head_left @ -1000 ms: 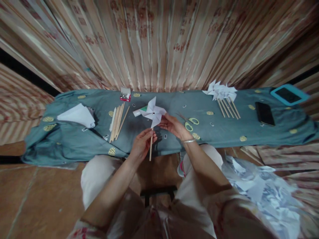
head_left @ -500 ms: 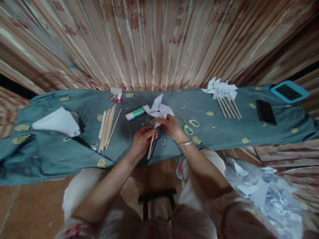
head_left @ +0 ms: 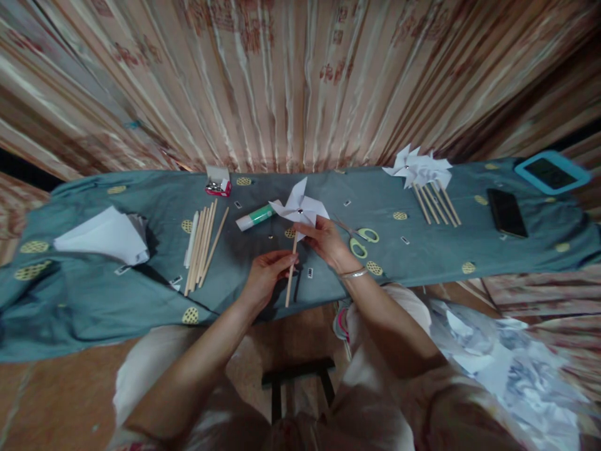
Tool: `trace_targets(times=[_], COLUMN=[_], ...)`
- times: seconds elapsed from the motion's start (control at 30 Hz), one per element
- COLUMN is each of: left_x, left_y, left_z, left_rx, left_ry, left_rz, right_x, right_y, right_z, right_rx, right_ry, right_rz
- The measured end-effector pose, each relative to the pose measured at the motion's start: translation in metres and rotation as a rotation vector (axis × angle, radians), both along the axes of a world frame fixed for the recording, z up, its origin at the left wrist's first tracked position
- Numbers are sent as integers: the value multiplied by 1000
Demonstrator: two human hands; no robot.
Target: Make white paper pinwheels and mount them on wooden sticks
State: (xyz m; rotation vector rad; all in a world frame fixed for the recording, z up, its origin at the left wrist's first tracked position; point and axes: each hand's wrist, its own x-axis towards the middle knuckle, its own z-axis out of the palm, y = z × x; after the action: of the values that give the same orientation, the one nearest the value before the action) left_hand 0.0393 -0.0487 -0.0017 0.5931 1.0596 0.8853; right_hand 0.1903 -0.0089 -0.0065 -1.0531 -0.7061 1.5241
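A white paper pinwheel (head_left: 300,203) with a metal pin at its centre is held over the table's middle, its wooden stick (head_left: 290,282) pointing down toward me. My right hand (head_left: 326,241) is closed on the pinwheel where paper meets stick. Lower down, my left hand (head_left: 270,275) pinches the stick between thumb and fingers. Behind the pinwheel lies a green and white glue stick (head_left: 258,216), partly hidden by a paper blade. Scissors with light green handles (head_left: 359,243) rest just right of my right hand.
Left on the green cloth (head_left: 117,300) are a paper stack (head_left: 101,235), several wooden sticks (head_left: 201,244) and a small box of pins (head_left: 218,185). On the right lie several finished pinwheels (head_left: 420,169), a phone (head_left: 507,213) and a blue-framed tablet (head_left: 551,172). Scrap paper fills a bag (head_left: 516,369) below.
The stick's lower end has swung slightly right and now hangs more upright. My left fingers look straighter along it. The whole view has shifted a little.
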Motion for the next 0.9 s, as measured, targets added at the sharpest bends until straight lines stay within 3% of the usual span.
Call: trace_targets(times=[0.13, 0.23, 0.33, 0.43, 0.6, 0.73, 0.9], left_x=[-6, -11, -11, -9, -8, -8, -6], left_y=[7, 12, 13, 13, 13, 13, 13], left_z=[2, 3, 2, 0, -2, -3, -4], left_rx=[5, 0, -7, -12, -7, -10, 10], left_ry=[-6, -6, -6, 3, 22, 29, 36], left_rz=[62, 81, 62, 36, 12, 16, 21], right_x=[12, 25, 33, 36, 35, 35, 31], right_y=[-1, 2, 8, 12, 11, 10, 11], right_z=[1, 0, 1, 3, 5, 6, 5], right_rx=[-40, -30, 68, 166, 121, 41, 7], right_ry=[-99, -188, -265, -269, -266, -120, -32], right_rz=[92, -48, -236, -281, -177, -71, -42])
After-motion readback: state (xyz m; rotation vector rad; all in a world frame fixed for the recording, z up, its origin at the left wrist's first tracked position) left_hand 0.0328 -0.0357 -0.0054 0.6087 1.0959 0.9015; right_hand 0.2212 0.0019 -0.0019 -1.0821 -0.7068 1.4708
